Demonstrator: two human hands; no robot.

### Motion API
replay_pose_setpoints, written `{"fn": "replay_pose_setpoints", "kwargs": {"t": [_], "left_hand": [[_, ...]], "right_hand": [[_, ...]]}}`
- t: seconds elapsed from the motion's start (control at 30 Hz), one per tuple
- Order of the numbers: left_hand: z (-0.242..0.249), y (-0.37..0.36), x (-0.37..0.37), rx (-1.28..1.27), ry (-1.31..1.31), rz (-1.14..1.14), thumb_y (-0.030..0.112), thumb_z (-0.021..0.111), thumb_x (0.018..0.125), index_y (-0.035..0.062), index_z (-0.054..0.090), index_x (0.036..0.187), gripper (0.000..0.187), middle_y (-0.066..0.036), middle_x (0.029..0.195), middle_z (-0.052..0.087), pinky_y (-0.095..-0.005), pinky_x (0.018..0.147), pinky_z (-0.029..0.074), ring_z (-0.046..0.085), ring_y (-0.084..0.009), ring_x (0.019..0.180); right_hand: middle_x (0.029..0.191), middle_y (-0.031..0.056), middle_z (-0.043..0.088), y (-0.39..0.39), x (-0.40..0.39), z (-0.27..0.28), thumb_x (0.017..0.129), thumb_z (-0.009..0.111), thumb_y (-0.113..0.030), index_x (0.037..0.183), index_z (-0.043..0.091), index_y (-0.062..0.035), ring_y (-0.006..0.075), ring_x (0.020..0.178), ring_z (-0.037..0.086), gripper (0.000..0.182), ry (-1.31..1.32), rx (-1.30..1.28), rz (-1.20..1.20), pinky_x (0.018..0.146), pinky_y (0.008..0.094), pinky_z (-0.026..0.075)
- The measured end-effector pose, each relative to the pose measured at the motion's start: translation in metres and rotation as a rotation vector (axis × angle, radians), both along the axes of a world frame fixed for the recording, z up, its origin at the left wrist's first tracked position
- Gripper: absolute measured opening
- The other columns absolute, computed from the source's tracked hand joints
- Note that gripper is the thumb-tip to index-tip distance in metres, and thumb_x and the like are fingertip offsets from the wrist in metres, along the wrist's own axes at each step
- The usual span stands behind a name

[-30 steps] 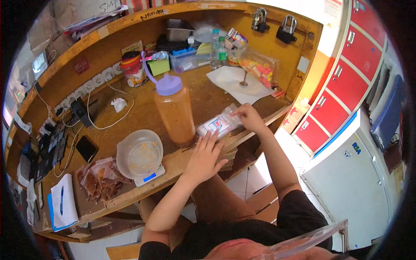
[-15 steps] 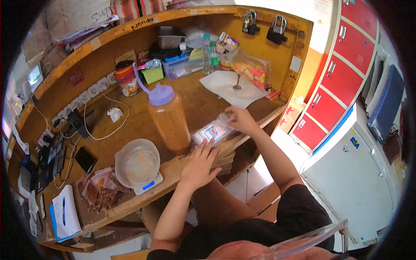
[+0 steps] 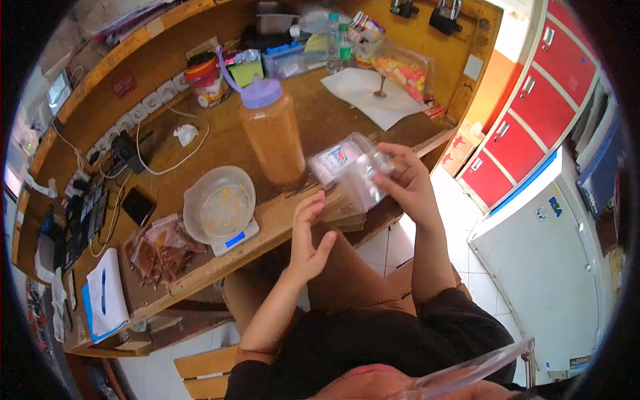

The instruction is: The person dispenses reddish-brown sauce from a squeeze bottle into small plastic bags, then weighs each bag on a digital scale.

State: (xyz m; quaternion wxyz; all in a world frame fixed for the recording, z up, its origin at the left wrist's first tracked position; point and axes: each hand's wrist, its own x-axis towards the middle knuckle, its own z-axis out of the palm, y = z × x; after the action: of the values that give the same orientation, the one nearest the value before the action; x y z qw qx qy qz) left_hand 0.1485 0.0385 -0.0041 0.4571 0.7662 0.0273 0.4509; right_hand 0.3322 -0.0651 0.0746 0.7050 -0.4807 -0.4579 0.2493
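Observation:
My right hand (image 3: pixel 410 183) pinches a small clear plastic bag (image 3: pixel 365 189) near the desk's front edge. Behind that bag, a labelled pack of clear plastic bags (image 3: pixel 335 160) lies close to the edge, partly covered by it. My left hand (image 3: pixel 310 240) hovers in front of the edge, fingers apart and nothing in it. A large bottle (image 3: pixel 275 143) with orange-brown contents and a lilac lid stands upright left of the pack. Further left, a translucent bowl (image 3: pixel 220 203) with orange crumbs rests on a small scale (image 3: pixel 235 240). Beside it is a heap of filled reddish-brown sachets (image 3: pixel 163 250).
A notebook with a pen (image 3: pixel 105 293) and a phone (image 3: pixel 138 206) lie at the left. At the back are a white sheet (image 3: pixel 363 93), a bag of colourful pieces (image 3: pixel 403 70), small bottles (image 3: pixel 339 47) and a blue-lidded box (image 3: pixel 291 61). Red lockers (image 3: pixel 520 133) stand at the right.
My right hand has drawn a clear bag up and toward me from the pack. My left hand has come off the pack and moved back. The view has shifted slightly.

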Motion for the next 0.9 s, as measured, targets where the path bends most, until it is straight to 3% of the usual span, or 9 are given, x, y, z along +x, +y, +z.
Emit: {"fn": "replay_pose_setpoints", "kwargs": {"t": [0.1, 0.17, 0.23, 0.3, 0.37, 0.4, 0.47, 0.77, 0.9], "left_hand": [[-0.022, -0.02, -0.03, -0.516, -0.144, -0.085, 0.052, 0.047, 0.092, 0.0013, 0.034, 0.132, 0.066, -0.014, 0.134, 0.042, -0.0426, 0.106, 0.029, 0.04, -0.0277, 0.126], [-0.016, -0.026, -0.055, -1.226, -0.064, -0.581, 0.068, 0.035, 0.087, 0.0056, 0.028, 0.142, 0.084, -0.018, 0.145, 0.031, -0.0498, 0.109, 0.024, 0.034, -0.0365, 0.132], [-0.012, -0.029, -0.064, -1.333, -0.019, -0.551, 0.079, 0.026, 0.08, 0.007, 0.019, 0.146, 0.098, -0.02, 0.147, 0.028, -0.0582, 0.108, 0.022, 0.029, -0.0448, 0.132], [-0.018, -0.033, -0.073, -1.567, -0.223, -1.027, 0.082, 0.03, 0.077, 0.0065, 0.021, 0.146, 0.103, -0.022, 0.144, 0.031, -0.064, 0.105, 0.023, 0.026, -0.0527, 0.13], [-0.014, -0.041, -0.086, -1.541, -0.231, -0.92, 0.074, 0.039, 0.081, 0.006, 0.024, 0.144, 0.094, -0.025, 0.142, 0.033, -0.0679, 0.1, 0.026, 0.027, -0.0585, 0.126], [-0.012, -0.04, -0.091, -1.474, -0.157, -0.885, 0.065, 0.043, 0.084, 0.0042, 0.027, 0.141, 0.085, -0.024, 0.14, 0.036, -0.0662, 0.102, 0.027, 0.03, -0.0563, 0.126], [-0.017, -0.041, -0.098, -1.467, -0.134, -0.829, 0.035, 0.053, 0.089, 0.0018, 0.031, 0.138, 0.064, -0.025, 0.136, 0.04, -0.0623, 0.102, 0.03, 0.037, -0.0533, 0.124], [-0.017, -0.041, -0.107, -1.269, 0.023, -0.429, 0.03, 0.047, 0.095, -0.005, 0.034, 0.135, 0.054, -0.023, 0.13, 0.048, -0.0473, 0.096, 0.045, 0.051, -0.0387, 0.119], [-0.02, -0.034, -0.113, -1.476, -0.144, -0.608, 0.027, 0.045, 0.096, -0.0052, 0.034, 0.135, 0.052, -0.023, 0.13, 0.049, -0.0456, 0.095, 0.046, 0.052, -0.0372, 0.117]], "right_hand": [[0.096, 0.0059, 0.064, -0.002, -0.03, 0.001, 0.079, 0.067, 0.003, 0.13, 0.041, -0.0002, 0.0115, 0.086, 0.062, 0.057, 0.165, -0.06, 0.415, 0.074, 0.023, 0.048], [0.095, 0.0067, 0.065, 0.004, -0.046, -0.006, 0.079, 0.067, 0.003, 0.131, 0.039, -0.0003, 0.0114, 0.085, 0.062, 0.059, 0.199, -0.124, 0.548, 0.072, 0.0239, 0.049], [0.089, 0.0069, 0.065, 0.014, -0.058, -0.008, 0.08, 0.067, 0.003, 0.132, 0.039, -0.0007, 0.0121, 0.082, 0.062, 0.059, 0.148, -0.286, 0.819, 0.07, 0.0243, 0.048], [0.083, 0.0071, 0.065, 0.022, -0.072, -0.013, 0.082, 0.065, 0.0, 0.129, 0.041, -0.0007, 0.0127, 0.078, 0.061, 0.053, 0.146, -0.383, 0.895, 0.069, 0.0251, 0.047], [0.08, 0.0076, 0.064, 0.03, -0.082, -0.023, 0.083, 0.063, -0.003, 0.123, 0.045, -0.0005, 0.0142, 0.075, 0.061, 0.044, -0.525, -0.314, 0.689, 0.068, 0.0271, 0.047], [0.093, 0.0161, 0.066, 0.03, -0.089, -0.02, 0.08, 0.061, -0.003, 0.11, 0.051, 0.0004, 0.0275, 0.078, 0.065, 0.032, -0.573, -0.337, 0.631, 0.071, 0.0348, 0.05], [0.092, 0.016, 0.066, 0.03, -0.096, -0.027, 0.08, 0.062, -0.003, 0.108, 0.052, 0.0007, 0.0257, 0.079, 0.065, 0.03, -0.593, -0.293, 0.599, 0.071, 0.0344, 0.05], [0.081, 0.0066, 0.064, 0.029, -0.098, -0.043, 0.081, 0.067, -0.002, 0.101, 0.061, 0.0012, 0.0124, 0.077, 0.063, 0.021, -0.518, -0.291, 0.338, 0.068, 0.0256, 0.05], [0.084, 0.0128, 0.068, 0.027, -0.098, -0.043, 0.08, 0.064, -0.001, 0.1, 0.064, 0.0019, 0.0177, 0.074, 0.066, 0.02, -0.358, -0.306, 0.27, 0.068, 0.0288, 0.051]]}}
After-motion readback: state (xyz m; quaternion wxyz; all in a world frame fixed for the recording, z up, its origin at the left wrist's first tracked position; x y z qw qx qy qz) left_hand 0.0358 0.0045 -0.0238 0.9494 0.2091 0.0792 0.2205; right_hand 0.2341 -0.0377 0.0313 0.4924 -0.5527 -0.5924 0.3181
